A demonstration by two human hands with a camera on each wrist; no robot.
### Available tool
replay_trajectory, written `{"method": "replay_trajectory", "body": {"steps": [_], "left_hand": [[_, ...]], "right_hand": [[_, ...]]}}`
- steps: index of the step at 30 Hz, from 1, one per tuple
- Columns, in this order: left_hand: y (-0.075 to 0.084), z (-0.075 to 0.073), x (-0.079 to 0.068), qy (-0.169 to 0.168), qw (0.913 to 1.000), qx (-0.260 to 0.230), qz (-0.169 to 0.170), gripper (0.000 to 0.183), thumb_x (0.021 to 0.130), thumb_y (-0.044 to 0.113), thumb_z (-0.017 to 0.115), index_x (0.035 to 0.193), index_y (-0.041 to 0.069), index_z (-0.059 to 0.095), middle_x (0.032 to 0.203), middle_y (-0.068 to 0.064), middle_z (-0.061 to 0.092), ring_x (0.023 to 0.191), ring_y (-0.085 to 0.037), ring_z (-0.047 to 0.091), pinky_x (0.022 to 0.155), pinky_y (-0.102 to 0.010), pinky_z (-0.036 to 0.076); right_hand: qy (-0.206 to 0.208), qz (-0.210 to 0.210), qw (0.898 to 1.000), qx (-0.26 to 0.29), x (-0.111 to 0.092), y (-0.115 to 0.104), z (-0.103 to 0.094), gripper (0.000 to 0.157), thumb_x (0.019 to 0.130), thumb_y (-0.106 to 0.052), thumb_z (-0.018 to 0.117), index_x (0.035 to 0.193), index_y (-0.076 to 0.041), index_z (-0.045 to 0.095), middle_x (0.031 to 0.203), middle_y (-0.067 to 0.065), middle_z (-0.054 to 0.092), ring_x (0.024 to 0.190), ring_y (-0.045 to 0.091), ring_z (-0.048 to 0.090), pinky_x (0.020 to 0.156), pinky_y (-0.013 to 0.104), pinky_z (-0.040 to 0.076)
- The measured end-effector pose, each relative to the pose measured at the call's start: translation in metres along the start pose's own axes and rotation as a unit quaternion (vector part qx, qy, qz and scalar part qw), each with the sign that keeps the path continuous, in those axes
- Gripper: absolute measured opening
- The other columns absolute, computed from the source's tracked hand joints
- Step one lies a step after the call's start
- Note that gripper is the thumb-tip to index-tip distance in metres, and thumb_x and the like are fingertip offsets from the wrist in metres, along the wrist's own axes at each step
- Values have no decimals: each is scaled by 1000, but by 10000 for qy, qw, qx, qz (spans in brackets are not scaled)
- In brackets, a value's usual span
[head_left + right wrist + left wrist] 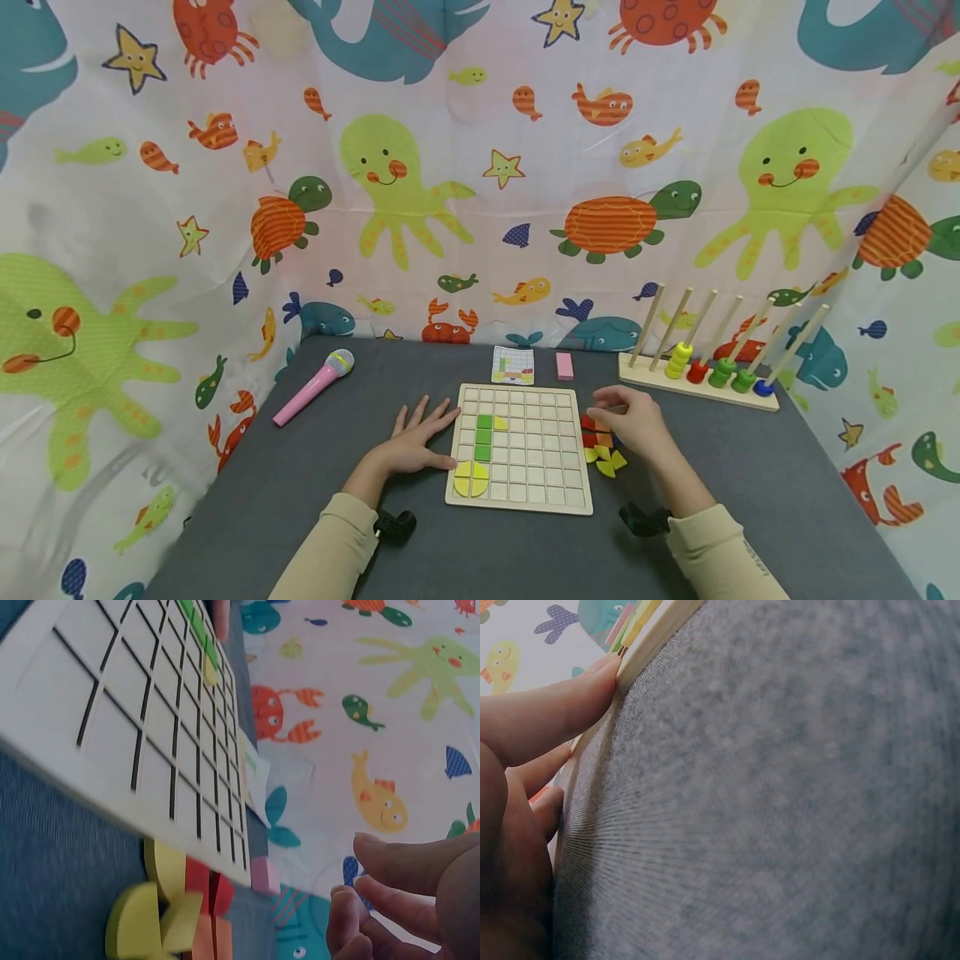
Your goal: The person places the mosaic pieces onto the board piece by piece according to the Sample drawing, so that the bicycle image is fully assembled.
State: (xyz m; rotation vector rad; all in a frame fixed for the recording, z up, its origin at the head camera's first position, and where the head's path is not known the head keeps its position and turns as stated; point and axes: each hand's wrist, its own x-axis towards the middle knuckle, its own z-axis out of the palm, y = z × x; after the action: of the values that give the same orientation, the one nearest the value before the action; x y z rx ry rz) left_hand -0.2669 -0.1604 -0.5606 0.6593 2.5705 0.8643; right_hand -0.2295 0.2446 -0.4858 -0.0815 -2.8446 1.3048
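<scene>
A wooden grid board (536, 456) lies on the grey table. On its left side sit several green squares (483, 437) in a column, a single yellow quarter-circle (500, 423) and a yellow circle (471, 479) made of quarter pieces. My left hand (408, 446) rests with fingers spread beside the board, its thumb (592, 682) at the board's edge. Just above a pile of loose pieces at the board's right, my right hand (633, 421) is loosely bent, with nothing between thumb and fingers. The pile has yellow quarter-circles (133, 922), red pieces (197, 876) and orange pieces (203, 937).
Behind the board lie a printed pattern card (513, 365) and a pink block (564, 366). A pink toy microphone (315, 387) is at the back left. At the back right stands a wooden peg rack (699, 385) with coloured rings. A printed curtain (480, 275) hangs behind the table.
</scene>
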Motion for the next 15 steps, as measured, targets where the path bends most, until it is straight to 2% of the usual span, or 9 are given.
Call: {"method": "replay_trajectory", "body": {"steps": [3,11,15], "left_hand": [[1,0,-1,53,10000,-67,41,98,83,60,74,162,30,25,171,-1,10,156,-33,-15,117,-61,-22],[-3,3,3,-13,10000,13,-78,98,83,62,72,162,35,22,171,7,7,156,-27,-18,118,-58,-22],[-7,4,5,22,10000,-44,-67,99,81,63,73,162,34,23,171,7,8,156,-27,-18,118,-58,-22]], "right_hand": [[44,-1,10000,-35,1,6,-4,41,94,-27,73,127,-5,66,113,14,71,99,29,67,80,40,60],[122,123,9998,-104,3,22,-17,45,95,-34,72,128,-4,66,119,16,71,100,28,65,78,34,57],[147,232,9994,-202,5,33,-22,46,95,-35,71,129,-4,65,121,17,69,103,30,64,80,36,57]]}}
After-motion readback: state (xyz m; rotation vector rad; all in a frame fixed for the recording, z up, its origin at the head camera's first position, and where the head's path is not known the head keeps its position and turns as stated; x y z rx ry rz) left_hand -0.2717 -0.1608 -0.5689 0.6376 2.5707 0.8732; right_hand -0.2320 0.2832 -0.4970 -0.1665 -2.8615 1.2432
